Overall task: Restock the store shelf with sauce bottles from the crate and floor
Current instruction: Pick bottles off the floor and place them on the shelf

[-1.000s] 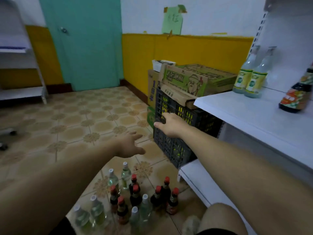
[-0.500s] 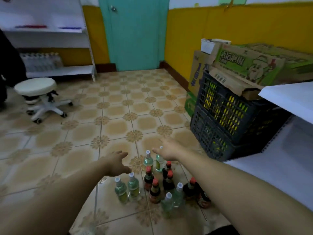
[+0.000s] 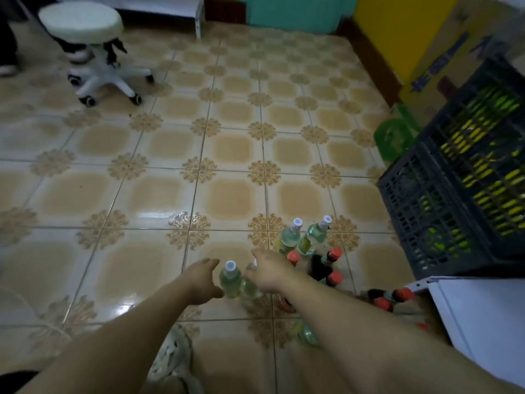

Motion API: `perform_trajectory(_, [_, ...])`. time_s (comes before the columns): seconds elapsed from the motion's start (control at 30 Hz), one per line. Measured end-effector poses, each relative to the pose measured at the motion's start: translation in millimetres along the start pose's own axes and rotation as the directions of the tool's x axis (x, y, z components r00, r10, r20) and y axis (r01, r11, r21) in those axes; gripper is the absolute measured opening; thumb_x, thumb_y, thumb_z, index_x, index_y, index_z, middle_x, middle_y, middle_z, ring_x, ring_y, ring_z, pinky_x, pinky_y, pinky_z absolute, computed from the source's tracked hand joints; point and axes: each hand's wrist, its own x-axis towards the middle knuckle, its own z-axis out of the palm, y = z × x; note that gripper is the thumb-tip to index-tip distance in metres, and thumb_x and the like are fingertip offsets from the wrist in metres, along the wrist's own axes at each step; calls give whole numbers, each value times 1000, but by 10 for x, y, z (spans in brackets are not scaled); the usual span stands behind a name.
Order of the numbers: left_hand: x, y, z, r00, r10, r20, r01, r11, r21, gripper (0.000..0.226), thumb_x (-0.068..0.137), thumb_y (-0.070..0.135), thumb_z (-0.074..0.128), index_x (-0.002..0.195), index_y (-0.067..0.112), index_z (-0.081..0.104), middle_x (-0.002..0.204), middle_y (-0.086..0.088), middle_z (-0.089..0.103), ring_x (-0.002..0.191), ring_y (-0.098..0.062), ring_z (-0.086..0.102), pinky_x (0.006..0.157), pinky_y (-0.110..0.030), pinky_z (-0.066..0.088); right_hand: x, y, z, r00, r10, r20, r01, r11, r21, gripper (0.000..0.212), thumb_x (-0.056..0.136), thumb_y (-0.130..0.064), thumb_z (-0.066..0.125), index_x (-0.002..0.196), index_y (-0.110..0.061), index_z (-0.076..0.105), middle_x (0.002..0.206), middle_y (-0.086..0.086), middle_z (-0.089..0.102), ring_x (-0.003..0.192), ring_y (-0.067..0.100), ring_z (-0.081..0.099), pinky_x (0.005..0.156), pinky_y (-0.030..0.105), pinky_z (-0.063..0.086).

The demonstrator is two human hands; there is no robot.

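Since half a second ago both hands have come down from above the floor [image 3: 142, 194] to the bottles standing on it. A pale shoe [image 3: 170, 356] is nearest. The left hand [image 3: 202, 275] is spread, thumb apart from the fingers, just beside a clear bottle [image 3: 230, 278]; whether they touch cannot be told. The right hand [image 3: 270, 273] lies over a second bottle [image 3: 249, 284] and hides its cap; whether it grips cannot be told. Both bottles stand upright, long axis vertical, and the clear bottle's white cap points up. Right of the hand stand dark bottles [image 3: 321, 265] with red caps, near the white shelf [image 3: 483, 314]. Beyond them is a clear pair [image 3: 289, 237], upright. The dark crate [image 3: 454, 194] holds yellow-green things, blurred through its lattice wall. A green box [image 3: 395, 135] sits beyond it, a stool [image 3: 82, 27] far left
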Motion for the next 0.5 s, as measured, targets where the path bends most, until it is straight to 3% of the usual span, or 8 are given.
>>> perform_trajectory(0.1, [263, -126, 160, 998, -16, 54, 20, 998, -67, 78, 87, 27, 67, 150, 12, 24, 156, -8, 27, 140, -24, 31, 111, -32, 28, 343, -87, 197, 996, -75, 48, 79, 991, -107, 59, 95, -44, 52, 143, -14, 38, 143, 13, 43, 129, 32, 40, 105, 43, 36])
perform_trajectory(0.2, [476, -165, 263, 997, -5, 78, 18, 987, -162, 68, 88, 17, 65, 147, 14, 30, 148, -10, 40, 128, -26, 45, 100, -30, 38, 621, -132, 296, 989, -136, 61, 147, 958, -246, 55, 95, -45, 50, 142, -18, 39, 145, 7, 43, 135, 29, 32, 113, 45, 20])
perform_trajectory(0.33, [682, -272, 469, 993, -26, 115, 54, 967, -247, 78, 90, 20, 63, 152, 23, 16, 150, -9, 39, 130, -27, 44, 103, -31, 37, 870, -144, 395, 977, -176, 116, 206, 917, -342, 48, 98, -43, 45, 141, -24, 42, 146, 4, 45, 144, 25, 21, 117, 50, -4])
perform_trajectory(0.5, [733, -361, 579, 986, -76, 147, 118, 946, -302, 84, 91, 22, 62, 153, 27, 5, 149, -11, 40, 129, -28, 46, 102, -32, 39, 997, -178, 482, 974, -184, 129, 219, 905, -366, 34, 100, -28, 41, 133, -21, 47, 134, 8, 52, 133, 24, 39, 119, 43, -4])
